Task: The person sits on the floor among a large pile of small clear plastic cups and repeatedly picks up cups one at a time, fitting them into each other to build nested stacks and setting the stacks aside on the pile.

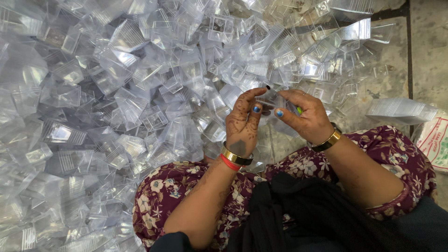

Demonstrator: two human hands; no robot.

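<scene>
Head view: we look down at our lap and at two hands raised over a spread of clear plastic.
Left hand: our left hand [242, 123], patterned with dark henna and wearing a gold bangle and a red band at the wrist, has its fingers curled around the near left edge of a small clear plastic container piece [269, 99].
Right hand: our right hand [308, 116], with a gold bangle at the wrist, pinches the right side of the same clear piece between thumb and fingers.
Held piece: it sits between the two hands, just above the near edge of the heap, and its exact shape is hard to tell because it is transparent.
Heap: a big pile of clear square plastic tubs and lids [116, 93] fills the left and far part of the scene, lying on a grey stone floor [396, 60].
Stack: a nested stack of clear plastic lids [401, 110] lies to the right, apart from the hands.
Lap: a maroon flowered garment [172, 186] covers our knees, with a black cloth [303, 210] lying on it nearest to us.
</scene>
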